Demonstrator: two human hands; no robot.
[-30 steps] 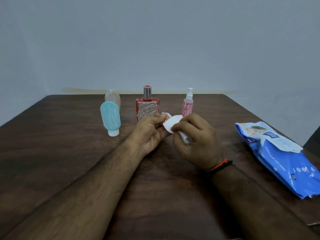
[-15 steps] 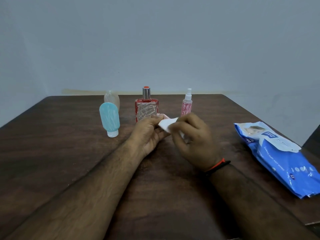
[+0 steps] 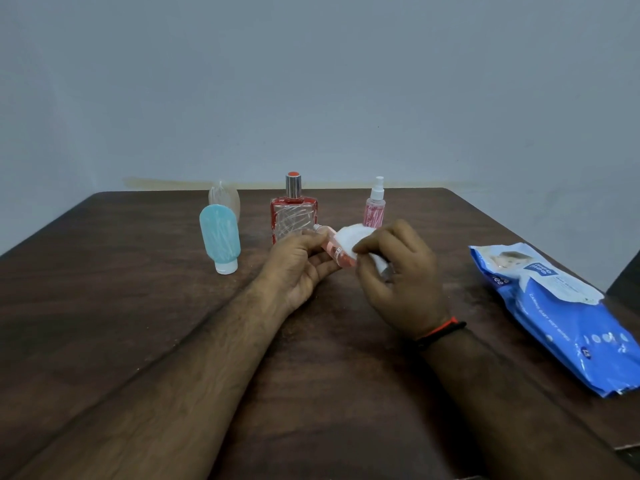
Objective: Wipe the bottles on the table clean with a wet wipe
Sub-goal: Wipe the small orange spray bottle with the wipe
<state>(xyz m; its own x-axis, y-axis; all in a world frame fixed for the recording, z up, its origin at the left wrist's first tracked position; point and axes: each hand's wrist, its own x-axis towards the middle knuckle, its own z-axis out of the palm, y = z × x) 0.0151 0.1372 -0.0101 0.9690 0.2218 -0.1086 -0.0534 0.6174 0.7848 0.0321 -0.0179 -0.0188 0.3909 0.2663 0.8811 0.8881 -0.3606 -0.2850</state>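
Observation:
My left hand (image 3: 299,268) grips a small pink bottle (image 3: 335,250), held tilted above the dark wooden table (image 3: 121,306). My right hand (image 3: 398,278) pinches a white wet wipe (image 3: 356,237) pressed against that bottle's right side. Behind my hands stand a red square perfume bottle (image 3: 293,216) with a silver cap and a slim pink spray bottle (image 3: 374,204). To the left a pale blue squeeze tube (image 3: 220,242) stands on its white cap, with a clear tube (image 3: 225,199) right behind it.
A blue pack of wet wipes (image 3: 557,317) lies at the table's right edge, its flap lifted. A grey wall rises behind the table's far edge. A red and black band circles my right wrist (image 3: 440,332).
My right hand has slid the wipe along the bottle and shifted right, so more of the pink bottle shows between my hands. The standing bottles have not moved.

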